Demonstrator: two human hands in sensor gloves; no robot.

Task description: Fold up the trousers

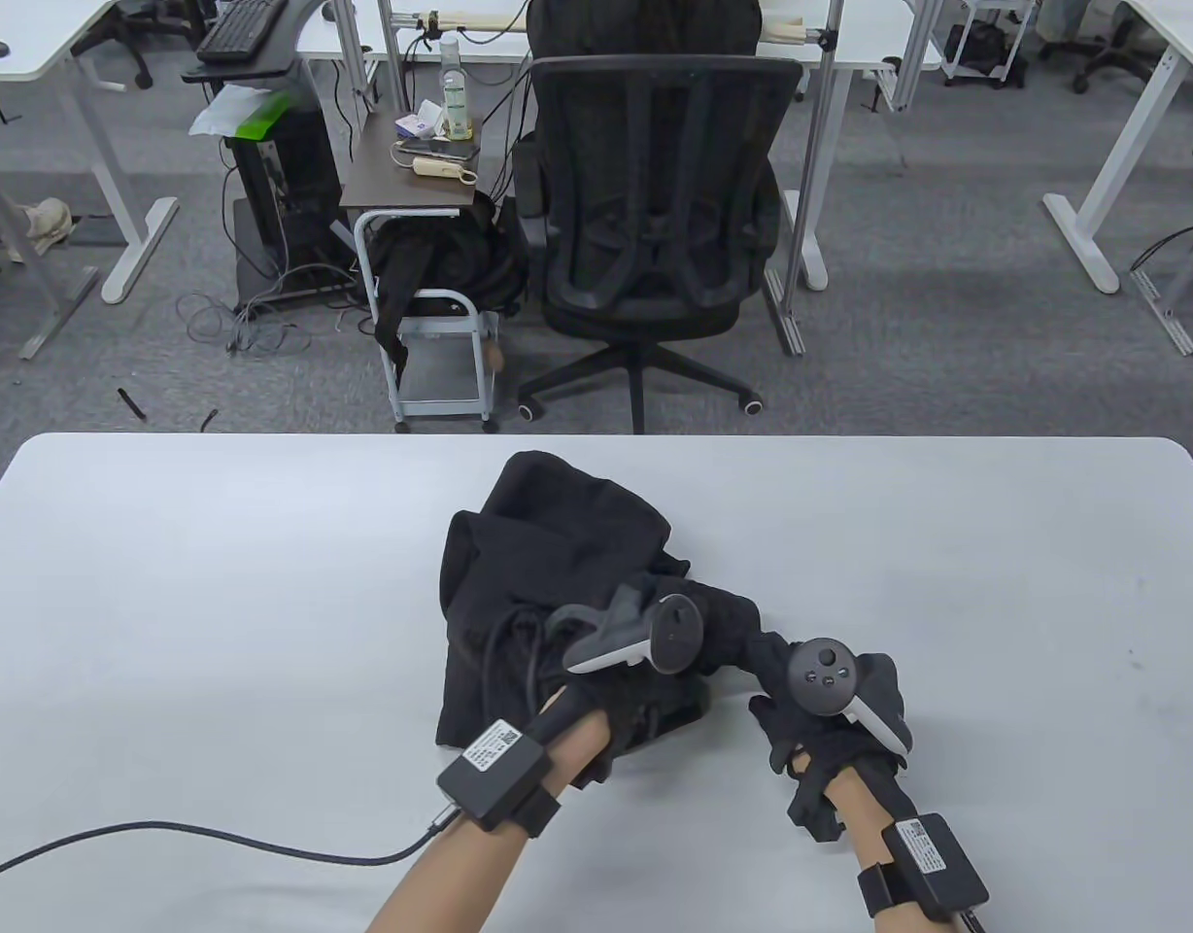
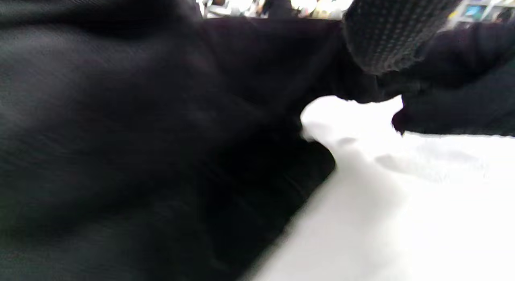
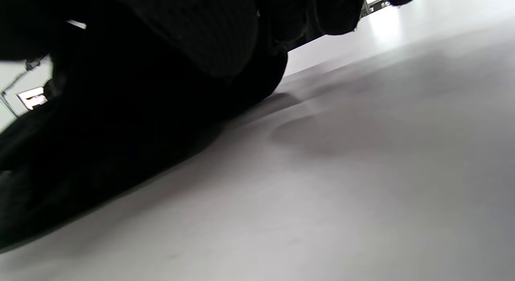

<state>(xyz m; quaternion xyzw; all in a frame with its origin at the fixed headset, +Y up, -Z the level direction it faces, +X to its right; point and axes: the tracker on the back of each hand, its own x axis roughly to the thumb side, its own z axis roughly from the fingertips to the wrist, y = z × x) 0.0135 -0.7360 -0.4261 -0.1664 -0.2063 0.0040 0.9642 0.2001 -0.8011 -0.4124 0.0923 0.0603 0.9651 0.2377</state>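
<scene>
My left hand point(image 1: 596, 680) rests on the near part of the trousers point(image 1: 548, 573), a black bundle heaped on the table point(image 1: 218, 583) a little right of its middle; the glove is as dark as the cloth, so I cannot tell whether those fingers are spread or gripping. In the left wrist view the trousers point(image 2: 141, 144) fill most of the frame, and one gloved finger point(image 2: 386, 35) hangs in at the top right, above a gap of bare table point(image 2: 402, 200). A strip of cloth runs right from the bundle to my right hand point(image 1: 830, 719), which sits on the table just right of the trousers with its fingers curled round that strip. In the right wrist view the dark cloth point(image 3: 120, 124) lies on the table point(image 3: 362, 172) under my gloved fingers point(image 3: 217, 35). Beyond the trousers, past the table's far edge, stands an office chair point(image 1: 655, 214).
</scene>
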